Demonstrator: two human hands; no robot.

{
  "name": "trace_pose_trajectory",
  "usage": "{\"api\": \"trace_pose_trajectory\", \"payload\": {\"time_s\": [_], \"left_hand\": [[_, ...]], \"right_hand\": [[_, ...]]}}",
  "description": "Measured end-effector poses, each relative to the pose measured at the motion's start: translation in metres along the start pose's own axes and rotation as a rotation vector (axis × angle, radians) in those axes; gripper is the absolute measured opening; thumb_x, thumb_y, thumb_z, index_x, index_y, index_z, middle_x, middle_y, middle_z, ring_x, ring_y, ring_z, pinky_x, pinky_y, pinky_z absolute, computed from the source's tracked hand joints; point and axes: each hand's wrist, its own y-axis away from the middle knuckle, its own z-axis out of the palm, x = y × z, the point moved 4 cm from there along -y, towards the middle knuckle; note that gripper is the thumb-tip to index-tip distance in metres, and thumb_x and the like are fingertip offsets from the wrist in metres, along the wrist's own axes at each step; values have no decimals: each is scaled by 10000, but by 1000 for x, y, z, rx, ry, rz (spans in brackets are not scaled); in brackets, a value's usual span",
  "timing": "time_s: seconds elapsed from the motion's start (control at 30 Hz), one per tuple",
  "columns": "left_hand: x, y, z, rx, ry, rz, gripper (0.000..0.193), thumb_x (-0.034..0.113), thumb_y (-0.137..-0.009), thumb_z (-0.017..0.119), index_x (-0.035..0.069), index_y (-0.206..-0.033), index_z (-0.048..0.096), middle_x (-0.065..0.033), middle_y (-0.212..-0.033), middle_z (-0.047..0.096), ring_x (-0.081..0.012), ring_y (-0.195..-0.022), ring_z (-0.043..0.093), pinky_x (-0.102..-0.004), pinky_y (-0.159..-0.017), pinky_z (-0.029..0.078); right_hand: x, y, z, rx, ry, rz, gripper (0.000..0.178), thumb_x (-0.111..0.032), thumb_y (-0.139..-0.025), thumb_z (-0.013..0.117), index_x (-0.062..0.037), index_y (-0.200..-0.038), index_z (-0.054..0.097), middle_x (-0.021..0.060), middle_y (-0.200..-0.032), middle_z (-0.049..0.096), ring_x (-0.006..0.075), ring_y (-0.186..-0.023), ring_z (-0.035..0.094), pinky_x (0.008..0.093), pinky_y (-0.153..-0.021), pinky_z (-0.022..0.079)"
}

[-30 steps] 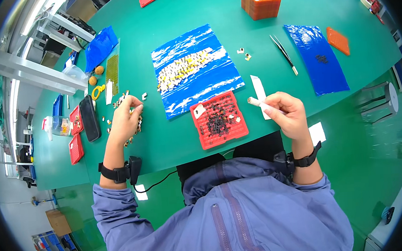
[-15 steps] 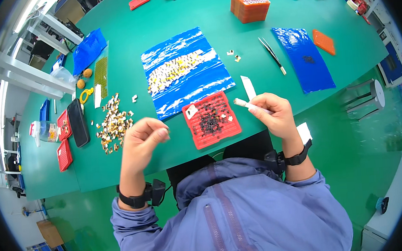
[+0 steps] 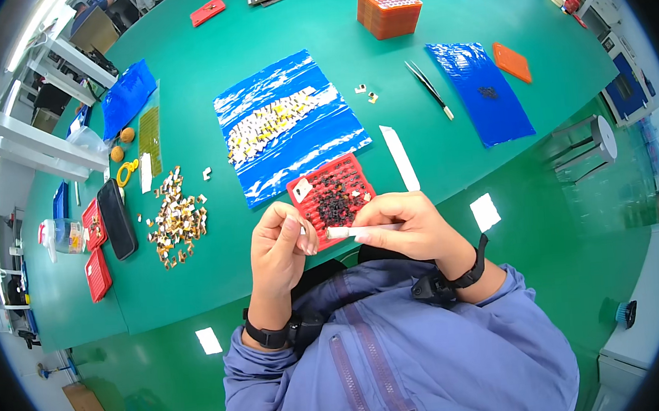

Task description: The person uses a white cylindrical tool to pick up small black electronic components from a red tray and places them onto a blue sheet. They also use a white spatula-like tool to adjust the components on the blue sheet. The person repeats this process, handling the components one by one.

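My right hand (image 3: 407,227) grips a slim white stick (image 3: 339,233) with a wrapped-looking tip that points left. Close to that tip, my left hand (image 3: 280,245) is closed in a pinch; a small pale bit shows at its fingertips, too small to name. Just beyond both hands lies a red ribbed tray (image 3: 297,183) with many tiny black parts (image 3: 333,197) and a few white pieces. The hands cover its near edge. Behind it, a blue sheet (image 3: 267,181) carries rows of small white-and-yellow pieces (image 3: 274,124).
Left of the sheet is a pile of small white-and-brown pieces (image 3: 180,220), beside a black phone (image 3: 117,219) and yellow scissors (image 3: 124,172). To the right are a white strip (image 3: 399,158), tweezers (image 3: 429,90) and another blue sheet (image 3: 503,117). A stack of orange trays (image 3: 390,14) stands farther back.
Both hands have come together in front of the red tray. My right hand moved left with the white stick, and my left hand moved right. The view has shifted slightly.
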Motion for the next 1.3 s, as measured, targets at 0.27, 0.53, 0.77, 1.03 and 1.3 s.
{"api": "trace_pose_trajectory", "payload": {"time_s": [0.27,0.53,0.77,1.03,1.3], "left_hand": [[0,4,-3,-91,230,-60,88,95,-920,506,23,-925,455,-64,-656,545,-160,-594,555,-263,-556,463],[-2,6,-3,-138,192,-167,129,104,-914,511,20,-900,415,-63,-595,518,-170,-510,549,-264,-453,446],[-1,7,-3,-175,229,-176,139,118,-917,509,18,-899,415,-67,-598,518,-174,-510,549,-264,-445,441],[-2,7,-2,-203,270,-173,119,101,-917,504,12,-909,426,-88,-639,540,-186,-558,568,-262,-486,463],[-2,7,-2,-249,295,-155,68,69,-924,483,11,-935,450,-94,-688,576,-172,-624,593,-256,-554,492]], "right_hand": [[8,-7,10,-4,17,-81,136,-125,-840,646,-14,-911,676,48,-679,624,82,-573,537,226,-514,410],[2,-13,9,-95,21,-33,117,-119,-837,646,-32,-901,690,52,-691,636,71,-571,543,220,-508,411],[-2,-19,7,-109,70,-52,106,-106,-819,662,-39,-895,693,44,-689,634,57,-551,521,218,-487,395],[-2,-25,6,-115,143,-142,119,-114,-764,716,-51,-861,689,25,-691,612,83,-592,538,231,-514,393],[-3,-23,5,-101,126,-110,121,-95,-760,710,-44,-866,685,37,-693,590,99,-589,522,243,-517,381]]}}
